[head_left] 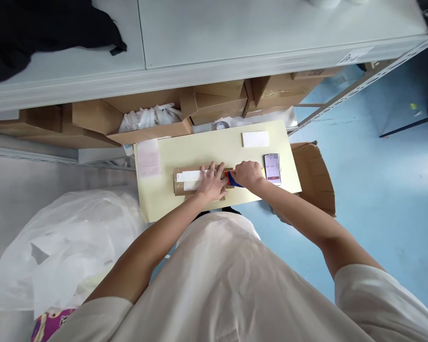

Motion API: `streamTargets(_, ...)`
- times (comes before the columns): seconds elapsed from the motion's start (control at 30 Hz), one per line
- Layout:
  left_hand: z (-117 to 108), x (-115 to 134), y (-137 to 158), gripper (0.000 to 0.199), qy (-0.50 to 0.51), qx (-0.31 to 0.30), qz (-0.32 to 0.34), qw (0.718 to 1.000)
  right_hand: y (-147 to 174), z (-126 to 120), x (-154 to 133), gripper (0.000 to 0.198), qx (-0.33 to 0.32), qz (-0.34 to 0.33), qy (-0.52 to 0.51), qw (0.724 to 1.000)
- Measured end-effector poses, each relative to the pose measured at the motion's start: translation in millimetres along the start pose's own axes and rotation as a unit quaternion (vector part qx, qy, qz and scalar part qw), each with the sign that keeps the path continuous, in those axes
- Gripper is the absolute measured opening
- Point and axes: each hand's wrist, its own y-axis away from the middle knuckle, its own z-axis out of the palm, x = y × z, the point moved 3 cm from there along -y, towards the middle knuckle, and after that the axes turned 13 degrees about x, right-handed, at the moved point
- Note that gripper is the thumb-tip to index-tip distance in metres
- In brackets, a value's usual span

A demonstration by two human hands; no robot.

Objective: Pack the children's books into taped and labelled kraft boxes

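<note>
The counter point(207, 148) is plain pale yellow. Towards its near edge, the carton point(179, 189) is brown, with white labels point(192, 176) along its top. The tool point(235, 181) at the carton's right end shows deep blue and red. Near the far edge, a flat slab point(255, 139) is plain white; the paper point(149, 159) at the far left corner is faintly pink. By the right edge, the phone point(272, 169) has a dark rim, pale lilac screen and red bar.

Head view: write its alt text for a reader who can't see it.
A person's left hand lies spread on a cardboard box while the right hand grips a blue item by the box's right end. A phone lies farther right on the pale yellow table.
</note>
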Motion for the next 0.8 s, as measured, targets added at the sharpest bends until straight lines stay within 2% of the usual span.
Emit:
streamTargets(0.17,1.0,3.1,-0.7,0.049,-0.019,0.014,0.006,1.0,6.4,4.6,-14.1,0.037,0.01,-0.009,0.02,1.0)
streamTargets(0.27,1.4,5.2,1.3,0.048,-0.022,0.019,0.005,1.0,15.0,13.9,-9.3,0.033,0.005,-0.002,0.028,1.0)
streamTargets(0.37,1.6,4.9,2.7,0.057,0.001,0.022,-0.01,1.0,27.4,22.1,15.9,0.048,0.043,0.077,0.02,0.996)
streamTargets(0.47,-2.9,-0.8,2.4,0.087,0.069,0.019,-0.033,0.997,36.0,32.0,45.5,0.061,0.11,0.179,-0.039,0.977)
streamTargets(0.53,-10.0,-10.2,5.9,0.099,0.122,0.03,-0.051,0.991,36.7,44.8,55.8,0.058,0.114,0.211,-0.088,0.967)
streamTargets(0.63,-22.1,-35.3,27.0,0.094,0.156,0.095,-0.093,0.979,34.2,68.7,55.0,0.05,0.104,0.237,-0.124,0.958)
streamTargets(0.73,-21.1,-70.7,68.0,0.088,0.137,0.17,-0.185,0.958,32.9,90.1,44.0,0.045,0.104,0.237,-0.132,0.957)
streamTargets(0.8,-8.2,-93.8,98.5,0.092,0.151,0.18,-0.257,0.937,33.1,100.0,37.3,0.041,0.103,0.231,-0.137,0.958)
